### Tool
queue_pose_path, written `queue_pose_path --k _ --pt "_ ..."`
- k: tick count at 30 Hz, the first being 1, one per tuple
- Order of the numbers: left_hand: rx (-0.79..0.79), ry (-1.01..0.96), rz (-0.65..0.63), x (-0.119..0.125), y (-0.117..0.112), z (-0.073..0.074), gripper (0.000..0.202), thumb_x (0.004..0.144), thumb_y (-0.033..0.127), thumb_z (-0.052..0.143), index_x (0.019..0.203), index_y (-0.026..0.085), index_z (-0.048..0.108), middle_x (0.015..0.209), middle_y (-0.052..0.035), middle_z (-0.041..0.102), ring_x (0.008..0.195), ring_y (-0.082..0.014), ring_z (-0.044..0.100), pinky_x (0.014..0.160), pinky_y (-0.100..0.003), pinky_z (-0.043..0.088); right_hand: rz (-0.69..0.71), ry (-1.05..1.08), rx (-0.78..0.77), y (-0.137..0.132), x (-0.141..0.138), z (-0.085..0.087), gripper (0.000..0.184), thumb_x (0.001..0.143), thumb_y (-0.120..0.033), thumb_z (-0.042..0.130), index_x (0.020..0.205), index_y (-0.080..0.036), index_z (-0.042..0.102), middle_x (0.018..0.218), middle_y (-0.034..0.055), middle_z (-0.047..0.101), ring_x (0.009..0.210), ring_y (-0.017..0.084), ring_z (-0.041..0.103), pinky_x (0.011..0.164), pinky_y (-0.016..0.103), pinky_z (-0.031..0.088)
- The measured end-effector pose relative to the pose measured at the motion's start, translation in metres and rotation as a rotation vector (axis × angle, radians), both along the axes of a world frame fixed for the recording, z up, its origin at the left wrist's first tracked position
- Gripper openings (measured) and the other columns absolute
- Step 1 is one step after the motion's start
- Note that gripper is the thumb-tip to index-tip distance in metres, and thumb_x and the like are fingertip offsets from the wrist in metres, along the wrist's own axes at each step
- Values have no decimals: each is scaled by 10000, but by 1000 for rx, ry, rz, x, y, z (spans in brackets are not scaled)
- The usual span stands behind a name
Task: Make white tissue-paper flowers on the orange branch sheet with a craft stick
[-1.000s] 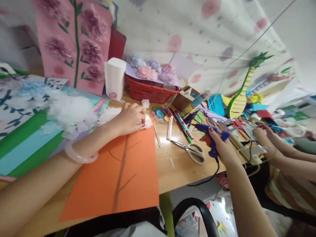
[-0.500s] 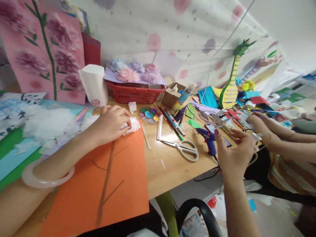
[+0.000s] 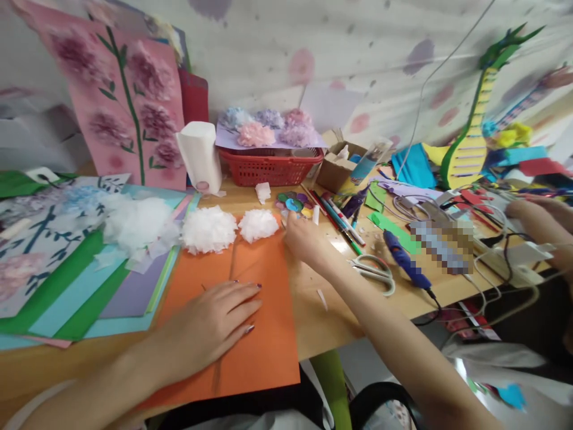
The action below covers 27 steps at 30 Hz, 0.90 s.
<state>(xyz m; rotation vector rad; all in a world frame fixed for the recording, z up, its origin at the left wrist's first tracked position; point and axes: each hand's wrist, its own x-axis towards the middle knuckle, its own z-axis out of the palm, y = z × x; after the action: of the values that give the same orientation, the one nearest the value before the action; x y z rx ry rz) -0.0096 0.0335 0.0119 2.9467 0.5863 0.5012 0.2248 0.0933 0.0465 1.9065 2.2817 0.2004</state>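
Head: left hand (image 3: pixel 213 322) outstretched, palm down.

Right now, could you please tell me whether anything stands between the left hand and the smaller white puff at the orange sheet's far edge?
Nothing visible does: only flat orange sheet lies between the left hand and the smaller white puff. The right hand is to the puff's right, outside that gap.

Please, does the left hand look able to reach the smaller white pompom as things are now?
Probably yes: the left hand rests on the orange paper near the pompom, and no object is seen standing between them.
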Motion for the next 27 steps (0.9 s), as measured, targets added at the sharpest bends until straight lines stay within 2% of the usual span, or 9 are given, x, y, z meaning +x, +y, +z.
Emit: queue_pose_path --k 4,8,13,16,20,22,24,27 --pt "79 -42 -36 7 7 -1 361 985 182 372 1105 151 711 1137 -96 746 1058 -226 697 953 -375 577 -1 -100 -34 -4 0 1 368 831 23 395 1043 -88 673 1079 236 648 903 292 642 738 366 479" --pt "168 -64 -44 14 6 -4 360 910 78 395 1046 113 727 1042 -121 763 972 -243 716 888 -375 607 -67 -169 -38 -8 -10 0 354 829 38 419 1065 -57 665 1054 235 650 848 283 655 745 394 474" --pt "210 -90 -26 13 1 -13 402 866 46 386 1084 98 720 1079 -122 758 998 -255 713 895 -389 613 -132 -223 -22 -14 -23 -2 383 854 61 368 1084 -45 656 1000 214 668 885 300 647 754 417 458" --pt "227 -103 -40 10 1 -14 430 864 31 360 1093 97 718 1104 -119 755 1013 -251 712 888 -387 619 -128 -223 -23 -20 -21 -5 358 849 64 394 1056 -64 657 988 192 671 890 285 647 741 382 457" --pt "242 -115 -45 9 2 -14 432 868 24 352 1084 100 719 1101 -117 755 1002 -240 712 882 -371 615 -171 -203 -6 -26 -15 -7 377 866 73 358 1119 -32 617 960 202 671 884 276 649 703 346 455" --pt "251 -130 -40 9 1 -17 437 863 16 348 1088 94 714 1100 -120 752 1005 -242 706 878 -373 609 -168 -182 -21 -29 -14 -4 362 855 63 409 1135 -44 612 974 196 673 892 270 646 719 342 463" --pt "270 -162 -17 10 -1 -23 449 858 5 340 1109 94 701 1110 -122 745 1020 -246 695 883 -385 596 -146 -157 -54 -31 -14 0 337 822 52 478 1096 -66 635 980 183 673 905 269 641 738 343 470" --pt "286 -187 26 10 -5 -35 462 861 -6 334 1153 108 673 1145 -118 723 1069 -237 662 925 -395 559 -123 -103 -100 -34 -12 4 245 784 38 524 937 -77 677 935 184 665 894 276 639 727 342 474"
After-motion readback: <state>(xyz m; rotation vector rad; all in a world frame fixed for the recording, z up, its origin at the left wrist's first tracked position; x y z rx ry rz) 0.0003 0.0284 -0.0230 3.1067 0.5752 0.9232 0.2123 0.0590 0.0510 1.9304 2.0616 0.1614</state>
